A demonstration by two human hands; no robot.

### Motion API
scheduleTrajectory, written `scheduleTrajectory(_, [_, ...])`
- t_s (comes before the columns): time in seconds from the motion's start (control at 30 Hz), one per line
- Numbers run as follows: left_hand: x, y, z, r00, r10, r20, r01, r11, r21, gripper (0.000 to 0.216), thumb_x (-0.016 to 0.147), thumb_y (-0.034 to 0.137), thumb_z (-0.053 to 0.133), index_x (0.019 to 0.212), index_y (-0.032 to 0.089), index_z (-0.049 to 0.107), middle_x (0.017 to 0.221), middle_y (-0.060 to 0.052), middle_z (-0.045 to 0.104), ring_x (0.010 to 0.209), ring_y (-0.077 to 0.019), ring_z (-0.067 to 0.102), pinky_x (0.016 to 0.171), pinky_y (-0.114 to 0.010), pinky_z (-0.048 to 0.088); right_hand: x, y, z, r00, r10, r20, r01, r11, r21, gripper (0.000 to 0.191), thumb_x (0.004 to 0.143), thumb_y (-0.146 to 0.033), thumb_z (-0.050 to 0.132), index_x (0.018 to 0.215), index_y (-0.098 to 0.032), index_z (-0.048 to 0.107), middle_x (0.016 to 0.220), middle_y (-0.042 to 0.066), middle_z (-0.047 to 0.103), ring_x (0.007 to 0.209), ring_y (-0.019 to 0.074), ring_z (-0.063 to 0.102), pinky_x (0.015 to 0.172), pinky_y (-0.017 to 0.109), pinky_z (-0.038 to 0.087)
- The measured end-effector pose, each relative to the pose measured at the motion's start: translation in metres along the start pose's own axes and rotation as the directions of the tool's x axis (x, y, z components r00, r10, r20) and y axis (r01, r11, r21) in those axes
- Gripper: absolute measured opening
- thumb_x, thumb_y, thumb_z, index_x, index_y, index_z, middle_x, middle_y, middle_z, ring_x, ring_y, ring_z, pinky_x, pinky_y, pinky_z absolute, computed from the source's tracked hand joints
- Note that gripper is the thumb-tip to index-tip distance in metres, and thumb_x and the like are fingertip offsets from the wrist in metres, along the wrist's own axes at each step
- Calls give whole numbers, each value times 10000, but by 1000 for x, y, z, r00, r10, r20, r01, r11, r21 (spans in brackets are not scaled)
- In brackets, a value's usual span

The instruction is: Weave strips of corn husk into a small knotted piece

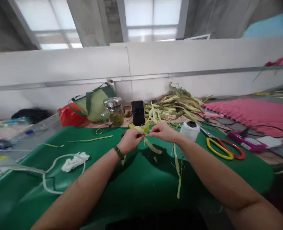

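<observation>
Both my hands are raised over a green-covered table, close together near its far side. My left hand (130, 140), with a dark green bead bracelet at the wrist, is closed in a pinch on pale green leaf strips (153, 146) that look like husk. My right hand (164, 132) pinches the same bundle from the other side, a short gap from the left fingertips. One strip curls down between the hands; the exact grip is blurred. A longer thin strip (177, 171) hangs or lies below my right wrist. Just behind my hands stands a dark phone (138, 112).
A pile of husk leaves (179, 102) lies at the back. Scissors (224, 148) with red and yellow handles and a white thread cone (189, 130) are at right. A lidded glass jar (115, 111), green bag (93, 103), white cord (44, 175) and wadded tissue (74, 162) are at left.
</observation>
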State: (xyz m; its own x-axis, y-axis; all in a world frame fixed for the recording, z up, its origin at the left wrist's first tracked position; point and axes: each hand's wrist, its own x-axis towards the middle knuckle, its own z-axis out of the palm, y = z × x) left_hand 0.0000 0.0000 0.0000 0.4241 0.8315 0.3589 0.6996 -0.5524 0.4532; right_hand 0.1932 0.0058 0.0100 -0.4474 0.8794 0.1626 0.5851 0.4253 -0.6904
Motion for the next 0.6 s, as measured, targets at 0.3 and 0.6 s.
scheduleTrajectory(0.3, [6, -5, 13, 957, -233, 174, 288, 850, -440, 80, 681, 116, 598, 644, 135, 666, 549, -11, 627, 514, -141, 612, 536, -235, 483, 3, 12, -3, 998, -23, -53, 16, 990, -138, 212, 736, -316, 604, 630, -136, 641, 548, 4, 565, 513, 97, 454, 483, 219, 304])
scheduleTrajectory(0.6, [-2, 12, 26, 983, -99, 157, 168, 828, -535, 212, 700, 167, 639, 492, 155, 603, 446, 1, 532, 414, -118, 514, 447, -222, 410, 6, 4, 14, 995, -91, -34, 97, 967, 234, 315, 684, -448, 652, 624, -139, 637, 605, 13, 592, 591, 119, 510, 540, 232, 370])
